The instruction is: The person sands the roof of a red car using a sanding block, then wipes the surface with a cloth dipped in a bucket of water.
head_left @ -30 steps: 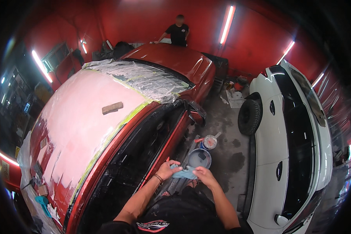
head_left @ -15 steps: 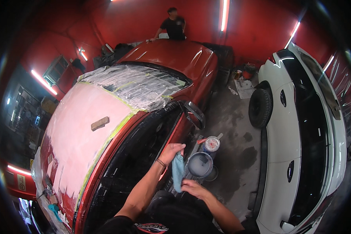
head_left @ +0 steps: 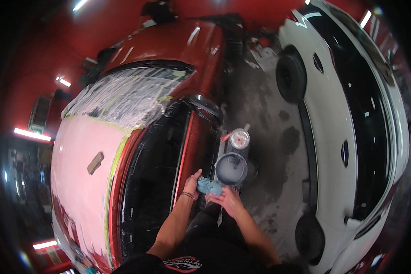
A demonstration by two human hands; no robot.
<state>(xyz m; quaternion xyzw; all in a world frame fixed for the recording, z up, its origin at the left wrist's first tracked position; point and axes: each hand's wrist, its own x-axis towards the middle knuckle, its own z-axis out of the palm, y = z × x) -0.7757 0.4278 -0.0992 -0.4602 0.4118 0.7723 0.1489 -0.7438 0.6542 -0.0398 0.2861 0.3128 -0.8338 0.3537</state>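
My left hand and my right hand both grip a crumpled light-blue cloth held between them, just in front of my body. The cloth hangs right beside an open grey bucket standing on the floor. Behind the bucket sits a smaller round can with a pale lid. My left hand is close to the side of a red car, whose roof is sanded to a pale pink.
A tan sanding block lies on the sanded roof. The red car's windscreen is covered in masking film and tape. A white car stands at the right, with a stained concrete floor strip between the cars.
The view has tilted down and moved closer to the bucket. My hands have come together on the cloth, bunching it up beside the bucket.
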